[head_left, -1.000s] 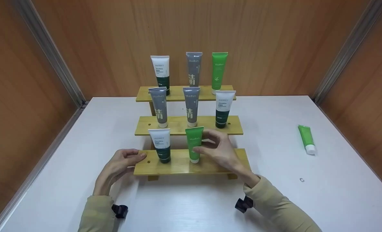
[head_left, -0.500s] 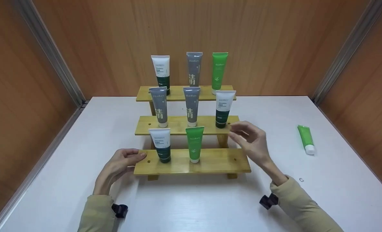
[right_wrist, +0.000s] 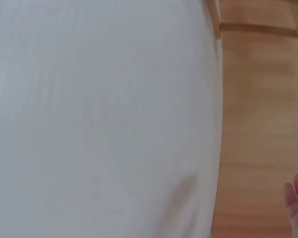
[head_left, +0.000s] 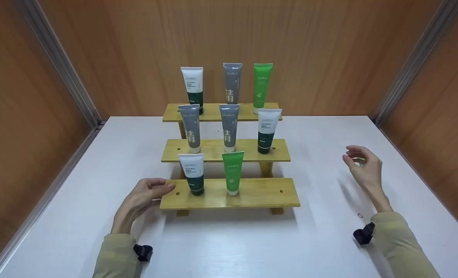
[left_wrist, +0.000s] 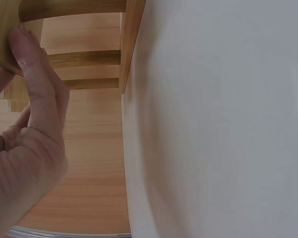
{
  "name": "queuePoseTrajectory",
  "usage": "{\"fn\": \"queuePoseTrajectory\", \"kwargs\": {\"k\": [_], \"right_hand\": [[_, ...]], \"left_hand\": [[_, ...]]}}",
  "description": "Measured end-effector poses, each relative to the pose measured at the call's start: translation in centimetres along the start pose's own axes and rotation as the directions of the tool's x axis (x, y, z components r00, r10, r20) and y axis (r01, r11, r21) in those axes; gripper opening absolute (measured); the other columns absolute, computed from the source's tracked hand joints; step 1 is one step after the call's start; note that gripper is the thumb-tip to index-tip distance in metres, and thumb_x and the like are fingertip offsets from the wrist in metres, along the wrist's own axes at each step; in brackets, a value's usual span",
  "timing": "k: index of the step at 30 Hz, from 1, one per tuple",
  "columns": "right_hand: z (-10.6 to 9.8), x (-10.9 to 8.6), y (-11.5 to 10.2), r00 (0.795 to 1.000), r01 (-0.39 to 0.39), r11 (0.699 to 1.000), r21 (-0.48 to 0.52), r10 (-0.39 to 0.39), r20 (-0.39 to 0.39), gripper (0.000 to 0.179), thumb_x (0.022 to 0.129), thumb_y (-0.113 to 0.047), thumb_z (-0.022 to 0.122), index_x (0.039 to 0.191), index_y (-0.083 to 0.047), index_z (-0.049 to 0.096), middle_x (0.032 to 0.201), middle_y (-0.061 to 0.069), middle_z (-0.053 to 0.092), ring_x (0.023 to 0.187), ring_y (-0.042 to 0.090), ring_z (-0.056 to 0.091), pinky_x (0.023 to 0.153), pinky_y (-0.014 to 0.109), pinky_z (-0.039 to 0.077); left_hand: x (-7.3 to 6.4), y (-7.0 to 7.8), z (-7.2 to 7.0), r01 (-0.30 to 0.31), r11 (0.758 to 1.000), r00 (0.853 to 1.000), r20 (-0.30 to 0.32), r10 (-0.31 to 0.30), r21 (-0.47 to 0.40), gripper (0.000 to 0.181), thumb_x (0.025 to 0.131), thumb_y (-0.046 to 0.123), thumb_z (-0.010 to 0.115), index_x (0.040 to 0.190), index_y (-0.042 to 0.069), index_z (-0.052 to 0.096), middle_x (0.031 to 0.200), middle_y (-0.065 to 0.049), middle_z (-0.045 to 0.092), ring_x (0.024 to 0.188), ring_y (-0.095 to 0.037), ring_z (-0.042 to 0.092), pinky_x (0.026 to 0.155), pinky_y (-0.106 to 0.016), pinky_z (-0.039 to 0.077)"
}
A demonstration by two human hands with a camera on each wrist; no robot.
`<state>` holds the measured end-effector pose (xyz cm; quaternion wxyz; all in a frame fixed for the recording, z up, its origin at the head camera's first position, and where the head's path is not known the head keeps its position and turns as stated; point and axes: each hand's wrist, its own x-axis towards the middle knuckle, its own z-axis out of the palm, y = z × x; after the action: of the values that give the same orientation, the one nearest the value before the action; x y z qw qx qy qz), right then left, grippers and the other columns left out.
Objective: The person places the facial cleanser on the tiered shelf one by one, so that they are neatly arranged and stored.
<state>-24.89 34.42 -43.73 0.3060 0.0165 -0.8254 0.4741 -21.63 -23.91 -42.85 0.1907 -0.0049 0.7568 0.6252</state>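
My left hand [head_left: 143, 197] holds the left end of the bottom board of a three-tier wooden display stand [head_left: 259, 195]. In the left wrist view its fingers [left_wrist: 37, 94] lie against the board's edge. Well to the right of the stand, my right hand [head_left: 368, 172] is above the table, fingers loosely bent and holding nothing. Behind it, a green tube [head_left: 359, 161] is mostly hidden, with only a small part showing between thumb and fingers. On the bottom board stand a white-and-dark-green tube [head_left: 192, 173] and another green squeeze tube [head_left: 233, 173], both cap down.
The middle board carries two grey tubes [head_left: 229, 127] and a white-and-dark-green tube [head_left: 267, 131]. On the top board are one white-and-dark-green, one grey and one green tube [head_left: 262, 85]. A tiny ring-like bit [head_left: 360, 215] lies on the white table [head_left: 229, 247]. Wood-look walls [head_left: 314, 58] enclose it.
My right hand has let go of the green tube on the bottom board and moved right, over the lying green tube. The left hand keeps its hold on the stand.
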Motion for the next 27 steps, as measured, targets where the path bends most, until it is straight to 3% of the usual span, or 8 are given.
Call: {"fn": "queuePoseTrajectory", "kwargs": {"k": [4, 6, 9, 11, 13, 19, 22, 27], "right_hand": [[-2.0, -0.1, 1.8, 0.994, -0.069, 0.981, -0.183, 0.083, 0.069, 0.030, 0.090, -0.001, 0.071, 0.119, 0.003, 0.067, 0.105, 0.012, 0.071, 0.092, -0.009, 0.057, 0.084, 0.007, 0.046], [-2.7, -0.1, 2.4, 0.986, -0.083, 0.967, -0.240, 0.114, 0.122, 0.034, 0.091, -0.004, 0.070, 0.124, 0.003, 0.065, 0.116, 0.022, 0.069, 0.102, 0.004, 0.061, 0.092, 0.016, 0.046], [-3.6, -0.1, 3.0, 0.965, -0.107, 0.953, -0.285, 0.168, 0.201, 0.039, 0.095, -0.008, 0.067, 0.130, 0.005, 0.059, 0.131, 0.029, 0.061, 0.119, 0.032, 0.058, 0.104, 0.039, 0.048], [-4.0, 0.0, 3.3, 0.946, -0.129, 0.946, -0.297, 0.208, 0.250, 0.041, 0.096, -0.008, 0.065, 0.133, 0.007, 0.055, 0.138, 0.033, 0.054, 0.130, 0.048, 0.049, 0.108, 0.056, 0.044], [-4.4, 0.1, 3.6, 0.919, -0.167, 0.936, -0.311, 0.262, 0.295, 0.045, 0.097, -0.008, 0.063, 0.137, 0.008, 0.051, 0.145, 0.037, 0.045, 0.137, 0.055, 0.039, 0.111, 0.066, 0.038], [-5.1, 0.4, 4.1, 0.835, -0.220, 0.906, -0.361, 0.367, 0.411, 0.060, 0.098, -0.013, 0.062, 0.148, 0.008, 0.037, 0.154, 0.041, 0.027, 0.142, 0.062, 0.023, 0.115, 0.071, 0.027], [-5.4, 0.3, 4.2, 0.823, -0.213, 0.905, -0.369, 0.369, 0.431, 0.061, 0.098, -0.012, 0.062, 0.149, 0.009, 0.035, 0.153, 0.042, 0.028, 0.141, 0.063, 0.025, 0.114, 0.070, 0.029], [-5.4, 0.1, 4.3, 0.844, -0.195, 0.913, -0.360, 0.343, 0.413, 0.058, 0.096, -0.007, 0.062, 0.145, 0.012, 0.038, 0.148, 0.042, 0.037, 0.137, 0.060, 0.036, 0.111, 0.066, 0.037]], "left_hand": [[0.0, 0.1, 0.0, 0.001, 1.000, 1.000, 0.003, -0.001, -0.003, 0.057, 0.096, 0.029, 0.070, 0.134, -0.010, 0.053, 0.103, 0.000, 0.075, 0.091, -0.010, 0.072, 0.080, -0.026, 0.061], [0.0, 0.1, 0.0, 0.003, 1.000, 1.000, 0.000, -0.003, -0.002, 0.057, 0.096, 0.029, 0.070, 0.134, -0.010, 0.053, 0.104, 0.000, 0.075, 0.091, -0.010, 0.072, 0.080, -0.026, 0.061], [0.0, 0.1, 0.0, 0.007, 1.000, 1.000, -0.004, -0.007, -0.003, 0.057, 0.096, 0.029, 0.070, 0.134, -0.010, 0.053, 0.104, 0.000, 0.075, 0.091, -0.010, 0.072, 0.080, -0.026, 0.061], [0.0, 0.1, 0.0, 0.009, 1.000, 1.000, -0.008, -0.009, -0.003, 0.057, 0.095, 0.029, 0.071, 0.134, -0.010, 0.054, 0.105, 0.000, 0.074, 0.092, -0.010, 0.071, 0.080, -0.026, 0.061], [0.1, 0.1, 0.0, 0.009, 1.000, 1.000, -0.008, -0.009, -0.005, 0.057, 0.095, 0.029, 0.071, 0.133, -0.010, 0.054, 0.105, 0.000, 0.074, 0.092, -0.010, 0.071, 0.080, -0.026, 0.061], [0.0, 0.1, 0.1, -0.004, 1.000, 1.000, -0.001, 0.004, -0.012, 0.057, 0.096, 0.028, 0.070, 0.133, -0.011, 0.053, 0.104, 0.000, 0.074, 0.091, -0.010, 0.072, 0.079, -0.026, 0.061], [-0.1, 0.1, 0.2, -0.010, 1.000, 1.000, -0.001, 0.010, -0.006, 0.057, 0.096, 0.028, 0.070, 0.133, -0.011, 0.053, 0.104, 0.000, 0.074, 0.091, -0.010, 0.072, 0.080, -0.026, 0.061], [-0.1, 0.1, 0.1, 0.002, 1.000, 1.000, -0.008, -0.002, 0.005, 0.057, 0.096, 0.031, 0.070, 0.133, -0.010, 0.053, 0.105, 0.000, 0.075, 0.092, -0.010, 0.071, 0.081, -0.027, 0.061]]}}
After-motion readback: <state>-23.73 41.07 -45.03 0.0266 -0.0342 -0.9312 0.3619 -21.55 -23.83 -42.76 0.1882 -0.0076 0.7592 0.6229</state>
